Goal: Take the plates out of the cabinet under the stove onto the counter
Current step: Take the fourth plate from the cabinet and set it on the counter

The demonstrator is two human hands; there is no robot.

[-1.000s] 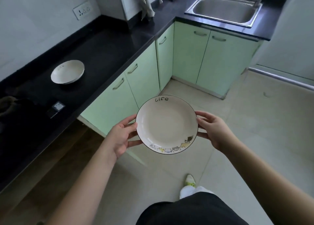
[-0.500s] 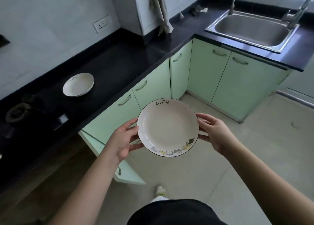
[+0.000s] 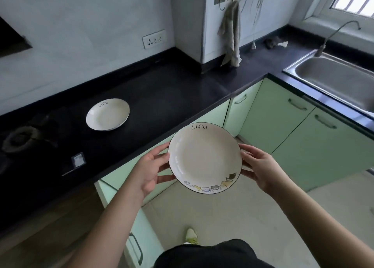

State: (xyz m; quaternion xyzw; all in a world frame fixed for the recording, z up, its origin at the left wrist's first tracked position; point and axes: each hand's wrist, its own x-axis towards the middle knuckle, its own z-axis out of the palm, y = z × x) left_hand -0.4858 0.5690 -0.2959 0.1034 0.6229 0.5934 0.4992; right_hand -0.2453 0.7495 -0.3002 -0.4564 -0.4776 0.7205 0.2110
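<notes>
Both hands [image 3: 149, 170] grip plate [image 3: 204, 158] (level, mid-air).

A steel sink [image 3: 336, 79] sits in the desk at its right end, with a thin curved tap [image 3: 336, 34] at its far edge. A grey cloth [image 3: 230, 38] hangs from a wall hook [image 3: 221, 1] above the desk's far corner. A white socket [image 3: 154, 39] is on the wall. A gas burner [image 3: 19, 139] lies at the left edge.
</notes>
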